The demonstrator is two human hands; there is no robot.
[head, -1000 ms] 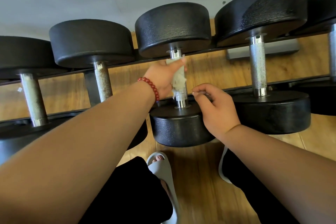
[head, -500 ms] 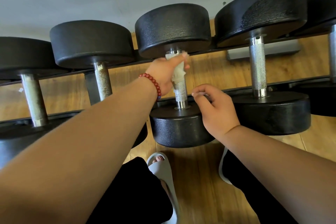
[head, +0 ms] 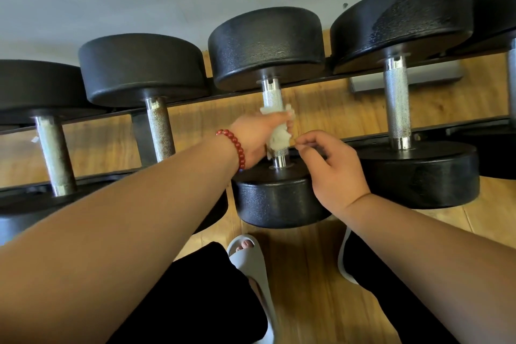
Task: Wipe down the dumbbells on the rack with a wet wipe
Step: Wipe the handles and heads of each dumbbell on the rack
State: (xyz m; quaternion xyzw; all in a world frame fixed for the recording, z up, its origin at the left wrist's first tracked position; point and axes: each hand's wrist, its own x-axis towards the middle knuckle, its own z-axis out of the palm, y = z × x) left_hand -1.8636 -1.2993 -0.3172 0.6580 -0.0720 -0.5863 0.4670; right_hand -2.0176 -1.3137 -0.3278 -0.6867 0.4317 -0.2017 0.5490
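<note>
Dumbbells [head: 142, 70] crowding both sides, right hand [head: 335, 167] beside wipe [head: 279, 135]

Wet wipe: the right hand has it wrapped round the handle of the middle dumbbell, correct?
Not quite: the hand is wrong. The head view shows the left hand, the one with the red bead bracelet, holding the wet wipe wrapped round the handle of the middle dumbbell. The right hand is just beside it, fingers curled.
</note>
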